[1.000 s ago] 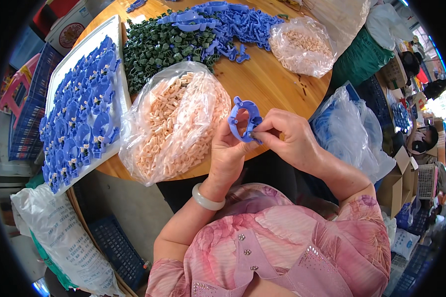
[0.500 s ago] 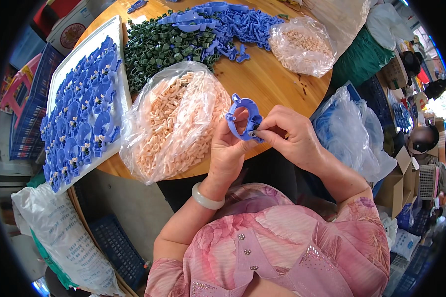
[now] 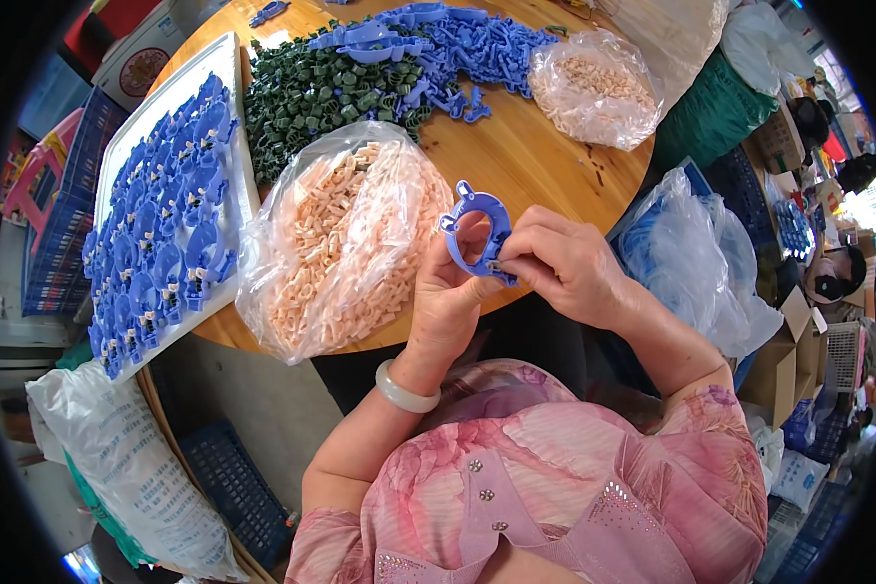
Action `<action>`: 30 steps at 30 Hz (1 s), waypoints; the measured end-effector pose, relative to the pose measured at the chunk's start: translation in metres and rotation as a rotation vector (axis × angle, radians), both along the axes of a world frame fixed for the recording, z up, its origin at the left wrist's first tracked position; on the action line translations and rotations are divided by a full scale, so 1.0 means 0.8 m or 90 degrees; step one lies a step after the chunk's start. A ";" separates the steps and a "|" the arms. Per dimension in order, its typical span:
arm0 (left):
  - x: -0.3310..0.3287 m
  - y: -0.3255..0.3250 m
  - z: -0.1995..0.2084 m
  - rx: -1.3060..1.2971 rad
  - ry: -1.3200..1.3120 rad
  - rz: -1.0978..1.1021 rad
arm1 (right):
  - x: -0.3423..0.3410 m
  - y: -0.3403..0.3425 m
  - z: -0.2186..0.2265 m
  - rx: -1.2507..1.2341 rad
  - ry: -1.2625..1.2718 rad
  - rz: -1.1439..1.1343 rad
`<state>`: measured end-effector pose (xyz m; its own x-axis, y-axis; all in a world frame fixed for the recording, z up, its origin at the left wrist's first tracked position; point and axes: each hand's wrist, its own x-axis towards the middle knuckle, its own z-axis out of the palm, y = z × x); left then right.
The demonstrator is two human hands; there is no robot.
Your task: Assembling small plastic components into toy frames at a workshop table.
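1. Above the near edge of a round wooden worktop (image 3: 530, 156), a blue plastic ring (image 3: 497, 222) is held upright by the left hand (image 3: 446, 304), its thumb and fingers clamped on the lower side; the ring's lower right is pinched by the right hand (image 3: 572, 265), fingertips together. Any small part in the pinch is too hidden to tell.
2. At that pinch, a slip could be caused by the small hold, and a loose part might be dropped into the lap.
3. Just beside the left hand, a clear bag of peach-coloured pieces (image 3: 346, 248) could be nudged, and pieces spilled, by a swinging wrist.
4. To the left, a white tray (image 3: 247, 156) is covered with blue assemblies (image 3: 161, 234); its near corner seems to jut past the worktop, so it could be tipped by a knock.
5. Farther back, dark green pieces (image 3: 331, 102) and blue pieces (image 3: 487, 49) are heaped, with a smaller bag (image 3: 594, 88) to their right.
6. Around the worktop, crates, sacks and a cardboard box (image 3: 781, 375) are crowded.
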<state>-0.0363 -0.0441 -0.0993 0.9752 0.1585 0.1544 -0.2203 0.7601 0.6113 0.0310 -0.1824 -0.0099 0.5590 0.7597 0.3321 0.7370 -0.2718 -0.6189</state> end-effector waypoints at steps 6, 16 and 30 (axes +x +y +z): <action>0.002 0.004 -0.001 0.004 0.004 -0.002 | 0.004 0.004 -0.003 0.005 -0.005 0.021; -0.002 0.002 -0.001 -0.003 0.015 -0.006 | -0.008 0.004 0.002 -0.027 0.139 -0.057; -0.001 0.001 0.003 0.008 0.018 0.011 | -0.013 0.006 0.000 -0.005 0.266 -0.119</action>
<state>-0.0370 -0.0432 -0.0966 0.9765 0.1731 0.1282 -0.2151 0.7491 0.6265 0.0207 -0.1773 -0.0096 0.7719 0.6343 0.0434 0.3623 -0.3828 -0.8498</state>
